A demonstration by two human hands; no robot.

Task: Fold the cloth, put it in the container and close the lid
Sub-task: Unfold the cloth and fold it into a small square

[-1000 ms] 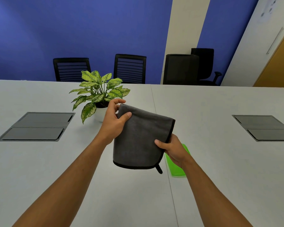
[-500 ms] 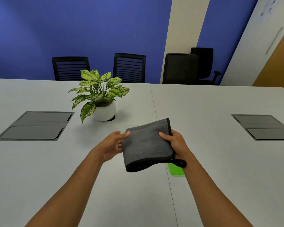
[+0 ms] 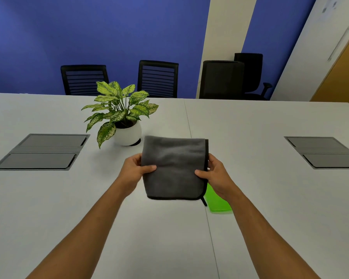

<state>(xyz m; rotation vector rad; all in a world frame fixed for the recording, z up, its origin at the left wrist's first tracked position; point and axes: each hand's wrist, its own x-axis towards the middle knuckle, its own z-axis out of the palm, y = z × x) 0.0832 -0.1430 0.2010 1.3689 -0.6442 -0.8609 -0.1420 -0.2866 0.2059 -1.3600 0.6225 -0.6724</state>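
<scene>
Left hand (image 3: 133, 171) clamped on left edge of folded grey cloth (image 3: 174, 168), thumb on top, fingers underneath. Right hand (image 3: 217, 175) clamped on right edge, same way, thumb on top. Cloth held flat between both hands, lifted above the bench (image 3: 169, 238), black trim along right and near edges, small loop tag hanging off near-right corner. Green lid (image 3: 218, 201) lay flat on bench under right wrist, partly hidden by cloth and hand. Container itself not visible. Potted plant (image 3: 121, 117) in white pot stood beyond cloth, to the left. Grey hatch panels (image 3: 42, 152) set in bench far left and far right. Black chairs (image 3: 158, 78) along far edge.
</scene>
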